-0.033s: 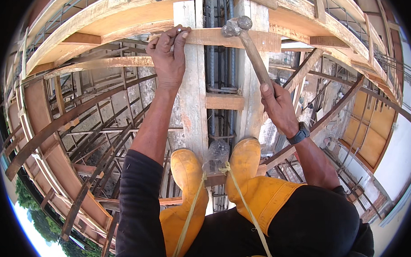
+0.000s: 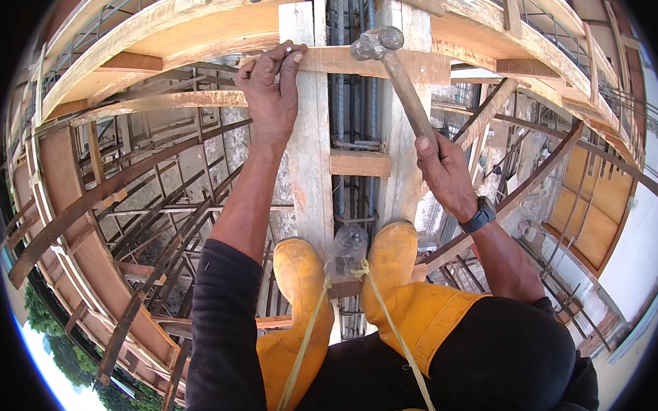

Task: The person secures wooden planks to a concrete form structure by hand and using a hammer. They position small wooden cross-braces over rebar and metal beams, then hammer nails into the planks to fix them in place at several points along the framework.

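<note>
My left hand (image 2: 273, 95) pinches a small nail (image 2: 289, 50) at the left end of a wooden crosspiece (image 2: 331, 59); only the nail's round head shows between the fingertips. The crosspiece lies across two upright-edged formwork boards. My right hand (image 2: 446, 171) is wrapped round the wooden handle of a hammer (image 2: 408, 92). Its worn metal head hovers over the crosspiece, to the right of the nail and apart from it. A shorter wooden spacer (image 2: 359, 163) sits between the boards, nearer to me.
Steel rebar (image 2: 346, 111) runs in the gap between the left board (image 2: 309, 163) and the right board (image 2: 399, 167). My yellow boots (image 2: 299, 261) stand on these boards. A clear plastic bag (image 2: 347, 248) hangs on a string between them. Timber braces (image 2: 146, 161) and open drops lie on both sides.
The hammer head has shifted very slightly left, toward the nail. My left hand stays nearly still at the nail.
</note>
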{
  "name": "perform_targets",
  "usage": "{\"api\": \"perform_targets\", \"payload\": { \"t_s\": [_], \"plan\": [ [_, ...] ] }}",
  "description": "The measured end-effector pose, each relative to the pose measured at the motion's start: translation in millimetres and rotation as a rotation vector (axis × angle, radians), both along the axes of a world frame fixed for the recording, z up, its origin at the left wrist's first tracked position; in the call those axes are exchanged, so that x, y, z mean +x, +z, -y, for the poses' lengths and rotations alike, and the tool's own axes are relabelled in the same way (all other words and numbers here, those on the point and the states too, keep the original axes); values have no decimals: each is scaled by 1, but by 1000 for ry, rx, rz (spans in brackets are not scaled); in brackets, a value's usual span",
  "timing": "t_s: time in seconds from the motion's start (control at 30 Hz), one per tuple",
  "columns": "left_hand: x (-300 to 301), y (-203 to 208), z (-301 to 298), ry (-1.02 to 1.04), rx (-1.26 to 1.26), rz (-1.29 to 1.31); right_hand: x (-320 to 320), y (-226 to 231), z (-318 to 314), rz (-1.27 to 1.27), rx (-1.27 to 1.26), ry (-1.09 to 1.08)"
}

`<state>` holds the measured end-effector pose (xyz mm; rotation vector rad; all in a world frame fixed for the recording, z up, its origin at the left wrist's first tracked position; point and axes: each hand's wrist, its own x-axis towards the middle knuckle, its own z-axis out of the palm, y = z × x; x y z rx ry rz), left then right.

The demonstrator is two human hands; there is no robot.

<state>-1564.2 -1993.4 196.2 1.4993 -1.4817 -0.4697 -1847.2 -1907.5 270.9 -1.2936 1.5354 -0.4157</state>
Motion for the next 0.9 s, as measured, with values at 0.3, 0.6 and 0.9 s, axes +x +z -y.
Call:
{"api": "perform_targets", "payload": {
  "t_s": [0.3,0.6,0.9],
  "plan": [
    [3,-3,-5,24,3,3,46,53,30,163,-352,259],
    [-1,-2,-5,41,-35,79,51,61,40,37,-329,306],
    [6,4,-13,6,-118,119,41,54,35,-69,-208,326]
  ]
}}
